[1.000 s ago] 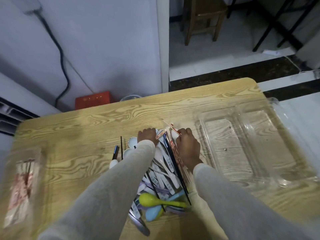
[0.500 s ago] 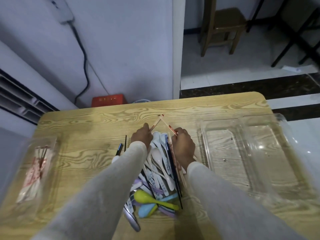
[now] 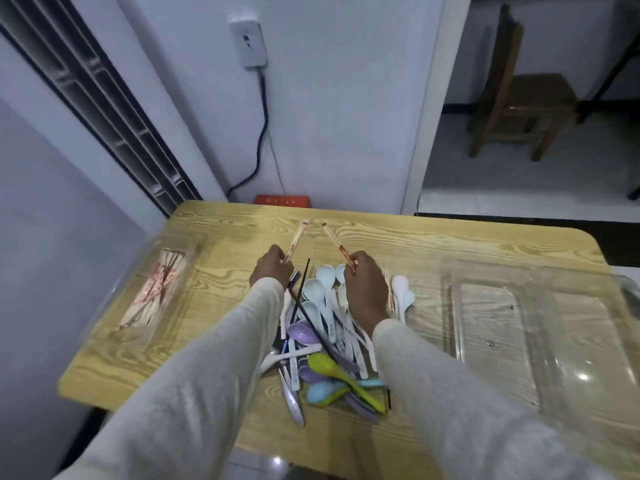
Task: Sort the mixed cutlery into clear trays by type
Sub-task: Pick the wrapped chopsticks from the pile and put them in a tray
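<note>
**One red-printed chopstick is held up in each hand over the far end of the cutlery pile.**

Both arms, in pale grey sleeves (image 3: pixel 214 358), are stretched forward across the wooden worktop (image 3: pixel 221 292), backs of the hands upward. The left hand (image 3: pixel 272 271) is curled, its fingers pinching the near end of the left chopstick (image 3: pixel 296 239), which is slanted far and right. The right hand (image 3: pixel 365 285) is likewise clenched on the right chopstick (image 3: pixel 334 242), slanted far and left. The far tips are brought near each other but kept apart. The cutlery pile (image 3: pixel 325 327), mostly white and coloured spoons, is spread mid-worktop between the forearms. More such chopsticks are seen in the left tray (image 3: pixel 194 258). The right tray (image 3: pixel 540 341) is set well apart at the right edge.
</note>
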